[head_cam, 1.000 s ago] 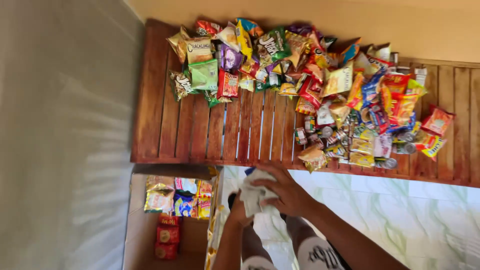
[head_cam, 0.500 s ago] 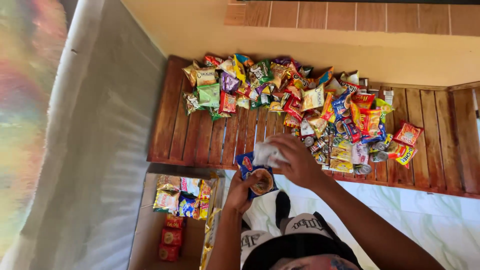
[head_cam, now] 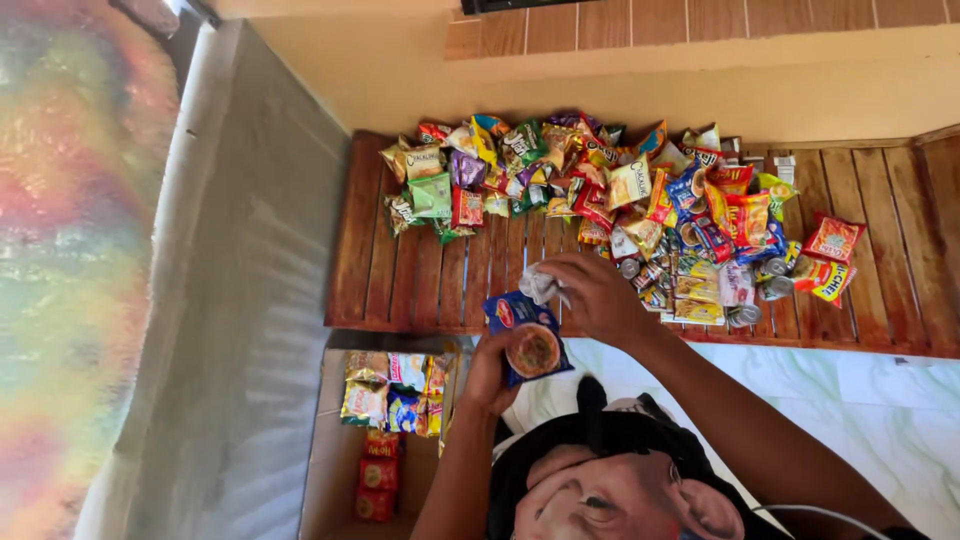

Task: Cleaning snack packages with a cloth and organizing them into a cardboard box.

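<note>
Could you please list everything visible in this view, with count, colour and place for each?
blue packet: one, blue with a round food picture, held at centre.
white cloth: one, crumpled, just above the blue packet.
snack packets: a large heap, mixed colours, too many to count, on the bench.
small tins: several, silver, at the heap's lower edge.
wooden bench: one, brown slats, against the wall.
cardboard box: one, brown, below the bench, holding more packets.
grey sheet: one, at left.
left hand: holds the blue packet.
right hand: grips the white cloth.
</note>
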